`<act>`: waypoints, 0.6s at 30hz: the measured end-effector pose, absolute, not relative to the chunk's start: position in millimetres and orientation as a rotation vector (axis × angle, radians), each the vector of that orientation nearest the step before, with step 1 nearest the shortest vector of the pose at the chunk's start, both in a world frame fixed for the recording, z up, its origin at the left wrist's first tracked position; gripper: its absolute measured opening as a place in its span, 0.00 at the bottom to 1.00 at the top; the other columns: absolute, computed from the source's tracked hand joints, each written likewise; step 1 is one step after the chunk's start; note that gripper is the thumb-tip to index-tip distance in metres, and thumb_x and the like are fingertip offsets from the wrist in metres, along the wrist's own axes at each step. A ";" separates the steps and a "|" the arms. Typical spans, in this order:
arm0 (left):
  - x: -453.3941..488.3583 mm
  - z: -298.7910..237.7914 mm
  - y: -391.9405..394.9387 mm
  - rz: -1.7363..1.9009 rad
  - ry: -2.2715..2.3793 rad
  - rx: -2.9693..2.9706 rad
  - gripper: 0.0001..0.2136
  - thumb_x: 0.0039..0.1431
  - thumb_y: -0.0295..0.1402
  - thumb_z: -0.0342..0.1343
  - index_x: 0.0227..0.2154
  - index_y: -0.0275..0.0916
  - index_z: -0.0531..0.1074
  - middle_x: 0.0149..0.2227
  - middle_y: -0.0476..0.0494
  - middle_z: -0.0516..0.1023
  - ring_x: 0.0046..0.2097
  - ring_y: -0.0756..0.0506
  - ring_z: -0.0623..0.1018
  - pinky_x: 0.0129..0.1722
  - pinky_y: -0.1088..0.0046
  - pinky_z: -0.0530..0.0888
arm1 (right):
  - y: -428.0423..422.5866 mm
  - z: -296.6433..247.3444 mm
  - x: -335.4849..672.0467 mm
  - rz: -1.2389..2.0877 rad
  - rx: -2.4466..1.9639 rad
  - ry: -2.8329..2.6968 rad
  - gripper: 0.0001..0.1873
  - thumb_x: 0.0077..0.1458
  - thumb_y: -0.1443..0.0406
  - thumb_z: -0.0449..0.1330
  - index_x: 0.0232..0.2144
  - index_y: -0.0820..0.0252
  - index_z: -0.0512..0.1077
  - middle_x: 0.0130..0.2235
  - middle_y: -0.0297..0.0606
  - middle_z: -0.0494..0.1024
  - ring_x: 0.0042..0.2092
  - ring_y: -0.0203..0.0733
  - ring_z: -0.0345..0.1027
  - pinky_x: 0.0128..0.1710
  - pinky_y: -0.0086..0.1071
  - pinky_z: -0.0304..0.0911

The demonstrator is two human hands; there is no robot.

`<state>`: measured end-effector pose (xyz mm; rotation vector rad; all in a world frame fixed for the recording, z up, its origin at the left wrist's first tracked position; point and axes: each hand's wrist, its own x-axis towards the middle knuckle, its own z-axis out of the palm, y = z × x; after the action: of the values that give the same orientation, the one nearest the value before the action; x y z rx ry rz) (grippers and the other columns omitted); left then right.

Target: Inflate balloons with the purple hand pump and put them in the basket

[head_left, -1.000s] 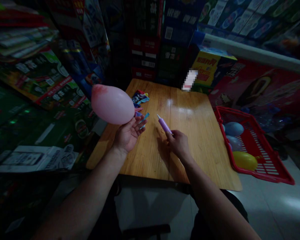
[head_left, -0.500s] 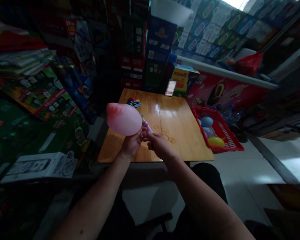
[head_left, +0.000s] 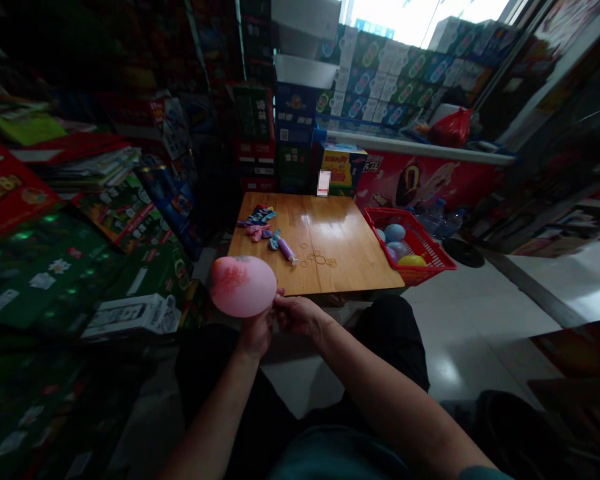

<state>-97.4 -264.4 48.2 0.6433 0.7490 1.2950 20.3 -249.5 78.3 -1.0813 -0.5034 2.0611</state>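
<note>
A blown-up pink balloon (head_left: 242,285) with a darker red patch is held in front of my lap, short of the wooden table (head_left: 350,267). My left hand (head_left: 257,333) grips it from below at the neck. Pinching the same neck from the right is my right hand (head_left: 298,313), fingers closed. On the table lies a small purple hand pump (head_left: 286,249), and beside it a heap of limp coloured balloons (head_left: 257,223).
A red plastic basket (head_left: 430,257) with several filled balloons stands at the table's right edge. Stacked printed cartons fill the left side and the back wall. A white box (head_left: 130,315) lies at lower left. Pale tiled floor opens to the right.
The purple pump left my right hand and now lies on the table. Both hands drew back from over the table toward my lap with the balloon, and the view pulled back.
</note>
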 end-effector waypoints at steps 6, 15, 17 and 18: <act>-78.5 59.0 -292.6 1.303 0.696 0.641 0.24 0.53 0.39 0.72 0.53 0.42 0.80 0.47 0.40 0.85 0.56 0.37 0.82 0.51 0.65 0.79 | -279.5 95.8 42.8 2.073 -1.062 -0.507 0.13 0.63 0.67 0.66 0.31 0.59 0.64 0.21 0.24 0.65 0.18 0.26 0.52 0.19 0.18 0.47; -18.2 85.5 -300.7 1.166 0.689 0.617 0.16 0.57 0.43 0.68 0.45 0.41 0.81 0.57 0.39 0.81 0.59 0.38 0.80 0.54 0.63 0.78 | -302.0 118.8 86.3 1.836 -1.060 -0.625 0.15 0.57 0.66 0.68 0.28 0.58 0.64 0.20 0.26 0.66 0.20 0.28 0.56 0.20 0.21 0.50; -7.0 88.7 -303.3 1.121 0.763 0.692 0.18 0.58 0.47 0.66 0.45 0.41 0.81 0.50 0.38 0.84 0.53 0.38 0.83 0.49 0.63 0.80 | -301.2 118.8 95.1 1.739 -1.087 -0.686 0.15 0.56 0.65 0.68 0.27 0.57 0.63 0.21 0.27 0.67 0.21 0.30 0.59 0.20 0.23 0.53; -2.4 90.5 -305.4 1.095 0.793 0.736 0.18 0.59 0.48 0.65 0.44 0.40 0.81 0.46 0.38 0.85 0.49 0.39 0.84 0.45 0.64 0.80 | -299.1 118.8 100.5 1.700 -1.106 -0.726 0.15 0.56 0.64 0.67 0.26 0.57 0.63 0.21 0.28 0.67 0.22 0.32 0.60 0.20 0.24 0.54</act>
<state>-2.4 -305.4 90.5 0.7358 0.7935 1.0951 100.5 -299.1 118.8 -1.1061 -0.7255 1.6998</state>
